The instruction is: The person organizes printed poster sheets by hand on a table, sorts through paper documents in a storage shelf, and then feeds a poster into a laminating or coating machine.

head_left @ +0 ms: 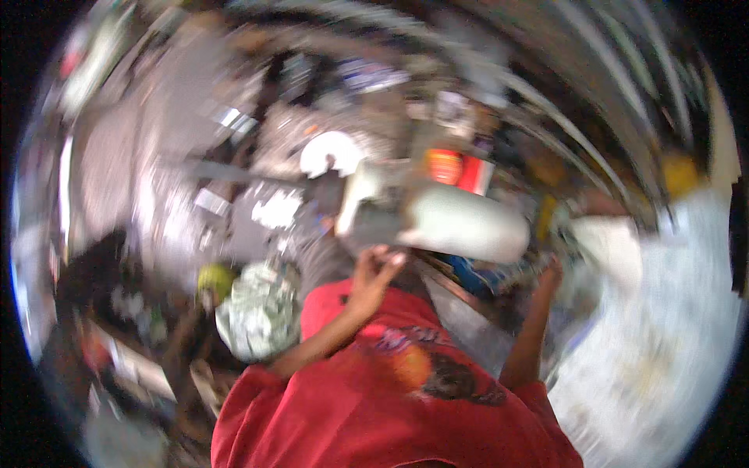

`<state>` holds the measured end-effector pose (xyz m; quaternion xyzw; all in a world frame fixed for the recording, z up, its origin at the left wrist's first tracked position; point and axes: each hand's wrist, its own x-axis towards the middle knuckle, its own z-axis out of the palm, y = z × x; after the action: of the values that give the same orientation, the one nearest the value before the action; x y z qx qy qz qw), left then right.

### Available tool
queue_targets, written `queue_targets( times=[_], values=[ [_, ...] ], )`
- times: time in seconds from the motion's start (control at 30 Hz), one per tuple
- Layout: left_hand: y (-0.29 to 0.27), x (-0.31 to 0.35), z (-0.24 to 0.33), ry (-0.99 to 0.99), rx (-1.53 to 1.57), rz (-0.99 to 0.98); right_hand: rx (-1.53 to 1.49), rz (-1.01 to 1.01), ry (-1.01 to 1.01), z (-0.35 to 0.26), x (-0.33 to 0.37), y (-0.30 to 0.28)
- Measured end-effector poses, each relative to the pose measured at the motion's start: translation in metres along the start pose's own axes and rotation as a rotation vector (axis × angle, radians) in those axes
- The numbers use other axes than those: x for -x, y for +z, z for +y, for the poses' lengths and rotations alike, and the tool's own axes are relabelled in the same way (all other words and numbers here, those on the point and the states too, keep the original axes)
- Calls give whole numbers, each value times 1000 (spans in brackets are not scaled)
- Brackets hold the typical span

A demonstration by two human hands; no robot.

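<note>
Motion blur smears much of the picture. My left hand (pixel 376 271) is in front of my red shirt, thumb and fingers a little apart, and I see nothing held in it. Just beyond it lies a large pale cylinder (pixel 470 223), perhaps a roll or container. Whether the fingertips touch it I cannot tell. Farther right, my right hand (pixel 551 274) hangs beside the cylinder's right end, its fingers too blurred to read. A red and yellow box (pixel 460 169) sits behind the cylinder. To its left is a white rounded thing (pixel 331 153).
A pale green crumpled bag (pixel 259 312) and a yellow-green round thing (pixel 214 281) lie left of me. A blue bundle (pixel 476 273) is under the cylinder. Blurred clutter spreads ahead. A large whitish surface (pixel 655 343) fills the right side.
</note>
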<state>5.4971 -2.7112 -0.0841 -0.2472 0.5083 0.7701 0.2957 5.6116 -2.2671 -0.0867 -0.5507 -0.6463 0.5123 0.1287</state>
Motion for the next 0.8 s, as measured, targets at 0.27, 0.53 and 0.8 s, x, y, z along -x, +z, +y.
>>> queue_targets(
  times=[0.27, 0.53, 0.8],
  values=[
    [27, 11, -11, -115, -435, -560, 230, 1052, -456, -69, 199, -214],
    [81, 17, -81, -166, -546, -732, 354, 1019, 493, 198, 253, -551],
    [96, 64, -117, -71, -573, -679, -394, 550, 969, 229, 121, -551]
  ],
)
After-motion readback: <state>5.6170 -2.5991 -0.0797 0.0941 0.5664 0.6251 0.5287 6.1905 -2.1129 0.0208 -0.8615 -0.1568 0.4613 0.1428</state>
